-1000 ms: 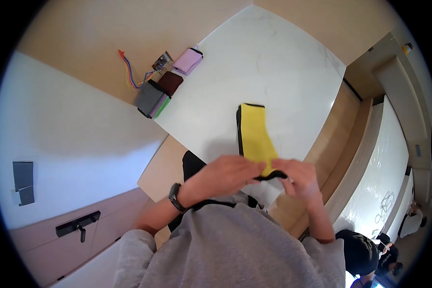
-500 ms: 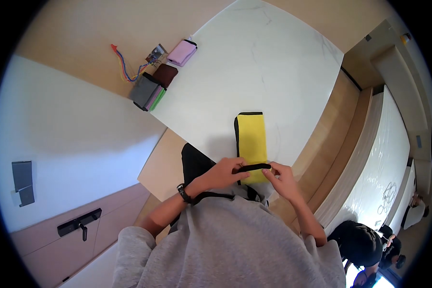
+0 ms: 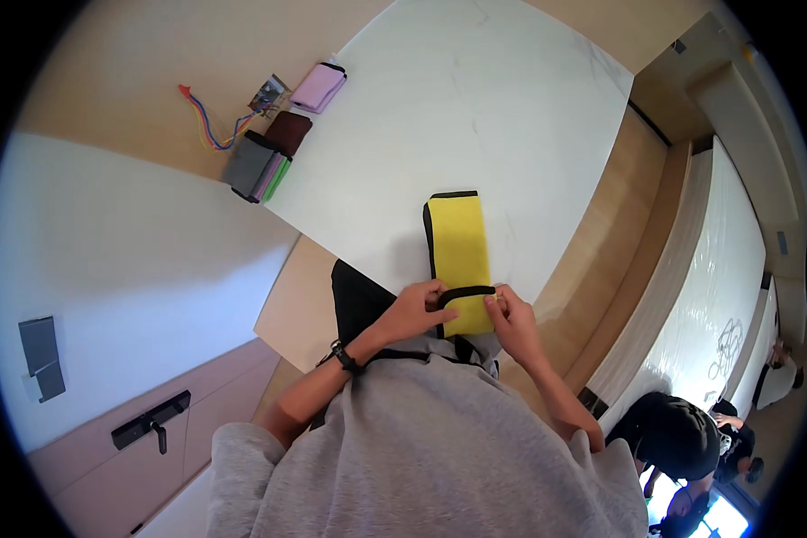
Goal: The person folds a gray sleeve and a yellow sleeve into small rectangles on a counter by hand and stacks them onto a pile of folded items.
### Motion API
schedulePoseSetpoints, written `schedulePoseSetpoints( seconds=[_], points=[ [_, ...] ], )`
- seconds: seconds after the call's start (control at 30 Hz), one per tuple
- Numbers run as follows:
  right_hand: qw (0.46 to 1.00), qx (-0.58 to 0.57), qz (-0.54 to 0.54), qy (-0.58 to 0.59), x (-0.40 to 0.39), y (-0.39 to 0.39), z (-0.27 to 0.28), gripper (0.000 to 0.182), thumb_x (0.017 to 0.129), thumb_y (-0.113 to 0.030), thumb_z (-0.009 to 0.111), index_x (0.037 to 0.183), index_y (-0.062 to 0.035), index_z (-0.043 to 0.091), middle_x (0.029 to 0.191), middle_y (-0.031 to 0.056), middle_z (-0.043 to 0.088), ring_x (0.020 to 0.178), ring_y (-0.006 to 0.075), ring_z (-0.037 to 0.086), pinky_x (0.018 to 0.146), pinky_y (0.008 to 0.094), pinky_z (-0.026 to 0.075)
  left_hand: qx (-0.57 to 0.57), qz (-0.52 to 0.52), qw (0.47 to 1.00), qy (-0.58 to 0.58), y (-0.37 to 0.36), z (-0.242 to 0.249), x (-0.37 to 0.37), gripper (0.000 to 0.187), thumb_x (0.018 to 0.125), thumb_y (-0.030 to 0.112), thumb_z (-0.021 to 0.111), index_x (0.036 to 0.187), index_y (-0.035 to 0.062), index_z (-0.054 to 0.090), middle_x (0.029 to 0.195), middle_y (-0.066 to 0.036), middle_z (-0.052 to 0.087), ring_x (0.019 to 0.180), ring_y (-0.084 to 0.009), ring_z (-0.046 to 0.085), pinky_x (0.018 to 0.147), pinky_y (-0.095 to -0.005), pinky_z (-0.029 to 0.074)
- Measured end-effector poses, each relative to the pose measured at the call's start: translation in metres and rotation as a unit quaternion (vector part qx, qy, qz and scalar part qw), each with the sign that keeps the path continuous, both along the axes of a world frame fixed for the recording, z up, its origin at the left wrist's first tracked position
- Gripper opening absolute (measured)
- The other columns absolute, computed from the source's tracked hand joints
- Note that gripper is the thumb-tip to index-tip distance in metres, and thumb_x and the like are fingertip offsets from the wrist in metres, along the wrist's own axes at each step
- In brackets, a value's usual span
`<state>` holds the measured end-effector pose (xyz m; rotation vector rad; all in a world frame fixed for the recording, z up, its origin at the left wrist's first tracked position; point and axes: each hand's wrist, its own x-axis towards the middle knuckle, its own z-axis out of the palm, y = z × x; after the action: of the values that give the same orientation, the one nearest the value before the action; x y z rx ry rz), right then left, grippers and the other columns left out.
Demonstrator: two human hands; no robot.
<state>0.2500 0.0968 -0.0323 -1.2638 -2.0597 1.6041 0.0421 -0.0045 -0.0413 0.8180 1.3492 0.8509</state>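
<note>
A yellow cloth (image 3: 458, 242) with black edging lies lengthwise on the white table, its near end folded up over itself. The black edge of that fold runs across between my hands. My left hand (image 3: 414, 309) is closed on the fold's left corner, with the thumb on top of the yellow fabric. On the right corner, my right hand (image 3: 514, 325) pinches the same fold between thumb and fingers. The cloth's underside and the fingertips beneath it are hidden.
On the white table (image 3: 377, 134), folded pink (image 3: 319, 87), maroon (image 3: 288, 134) and grey (image 3: 250, 161) cloths lie at the far left edge, with purple and green ones beside the grey. Coloured cables (image 3: 213, 134) are near them. People (image 3: 668, 439) are at lower right.
The folded near end lies flatter and a little farther up the cloth, with both hands still on its corners. The whole view has shifted slightly.
</note>
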Motion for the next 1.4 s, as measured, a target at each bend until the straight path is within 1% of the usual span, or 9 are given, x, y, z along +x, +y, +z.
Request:
schedulePoseSetpoints(
  seconds=[0.23, 0.3, 0.53, 0.7, 0.93, 1.03, 1.13, 1.23, 1.4],
  points=[
    [0.998, 0.055, 0.009, -0.021, -0.011, 0.002, -0.008, 0.018, 0.103, -0.021, 0.054, 0.103, -0.0034, 0.053, 0.054, 0.0104, 0.045, 0.047, 0.0144, 0.039, 0.047, 0.0347, 0.031, 0.003, -0.002, 1.0, 0.003, -0.003, -0.012, 0.008, 0.047, 0.095, 0.008, 0.066, 0.137, -0.0026, 0.047, 0.12, -0.01, 0.064, 0.101, -0.0122, 0.064, 0.088, -0.0292, 0.053],
    [0.998, 0.059, -0.025, -0.026, -0.023, 0.011, -0.006, 0.017, 0.101, -0.021, 0.055, 0.105, -0.0049, 0.052, 0.053, 0.0161, 0.046, 0.045, 0.032, 0.05, 0.047, 0.0429, 0.033, 0.028, 0.086, 0.995, -0.038, 0.007, -0.016, 0.006, 0.043, 0.093, 0.013, 0.068, 0.129, -0.004, 0.052, 0.104, -0.009, 0.067, 0.089, -0.0116, 0.062, 0.078, -0.0291, 0.052],
    [0.977, 0.105, -0.105, 0.15, -0.099, 0.111, 0.06, 0.02, 0.105, -0.023, 0.052, 0.108, -0.003, 0.054, 0.061, 0.0008, 0.052, 0.055, 0.0057, 0.041, 0.049, 0.0284, 0.034, 0.131, 0.144, 0.98, -0.038, 0.119, 0.074, -0.062, 0.023, 0.099, 0.01, 0.062, 0.118, 0.0017, 0.052, 0.103, -0.007, 0.071, 0.096, -0.0102, 0.066, 0.083, -0.0266, 0.053],
    [0.919, 0.162, -0.061, 0.353, -0.116, 0.144, 0.137, 0.018, 0.105, -0.02, 0.052, 0.11, -0.0031, 0.056, 0.07, -0.0033, 0.053, 0.068, 0.0022, 0.041, 0.058, 0.0223, 0.034, 0.291, 0.14, 0.946, 0.042, 0.138, 0.173, -0.074, 0.019, 0.097, 0.009, 0.066, 0.11, 0.0027, 0.053, 0.095, -0.006, 0.071, 0.088, -0.0081, 0.064, 0.079, -0.0235, 0.051],
    [0.957, 0.215, 0.035, 0.194, -0.052, 0.091, 0.117, 0.014, 0.098, -0.012, 0.06, 0.102, 0.001, 0.06, 0.078, 0.0091, 0.06, 0.068, 0.0165, 0.053, 0.065, 0.0301, 0.044, 0.315, 0.091, 0.914, 0.239, 0.072, 0.131, -0.041, 0.023, 0.09, 0.007, 0.072, 0.107, -0.0014, 0.061, 0.094, -0.009, 0.067, 0.089, -0.0159, 0.067, 0.081, -0.03, 0.053],
    [0.977, 0.134, 0.118, 0.119, -0.019, 0.06, 0.088, 0.011, 0.096, -0.01, 0.061, 0.1, 0.0, 0.06, 0.077, 0.0153, 0.061, 0.069, 0.0259, 0.061, 0.066, 0.0349, 0.047, 0.237, 0.005, 0.944, 0.23, 0.034, 0.083, -0.024, 0.023, 0.09, 0.014, 0.072, 0.107, 0.0013, 0.064, 0.089, -0.017, 0.069, 0.08, -0.0317, 0.069, 0.073, -0.0336, 0.053],
    [0.989, 0.031, 0.124, 0.071, 0.0, 0.029, 0.059, 0.01, 0.098, -0.011, 0.061, 0.097, -0.0007, 0.059, 0.066, 0.0063, 0.048, 0.061, 0.012, 0.046, 0.06, 0.027, 0.041, 0.168, -0.039, 0.966, 0.193, 0.009, 0.056, -0.012, 0.021, 0.091, 0.014, 0.071, 0.106, 0.0015, 0.064, 0.084, -0.017, 0.069, 0.075, -0.0325, 0.068, 0.07, -0.0347, 0.052],
    [0.992, 0.026, 0.123, 0.028, 0.005, 0.018, 0.05, 0.012, 0.096, -0.011, 0.064, 0.092, -0.0018, 0.057, 0.063, 0.0067, 0.05, 0.057, 0.0175, 0.045, 0.056, 0.0313, 0.039, 0.086, -0.11, 0.975, 0.172, 0.0, 0.047, -0.009, 0.02, 0.092, 0.015, 0.07, 0.105, 0.0017, 0.063, 0.082, -0.017, 0.068, 0.07, -0.0301, 0.066, 0.067, -0.0361, 0.051],
    [0.996, -0.077, 0.009, 0.043, 0.006, 0.011, 0.013, 0.014, 0.098, -0.014, 0.062, 0.093, -0.0017, 0.058, 0.06, -0.0026, 0.04, 0.058, 0.0059, 0.034, 0.051, 0.0264, 0.029, 0.026, -0.012, 0.998, 0.057, 0.005, 0.026, -0.007, 0.022, 0.094, 0.017, 0.069, 0.104, -0.0024, 0.062, 0.078, -0.008, 0.069, 0.072, -0.0098, 0.061, 0.066, -0.0283, 0.047]
  ],
)
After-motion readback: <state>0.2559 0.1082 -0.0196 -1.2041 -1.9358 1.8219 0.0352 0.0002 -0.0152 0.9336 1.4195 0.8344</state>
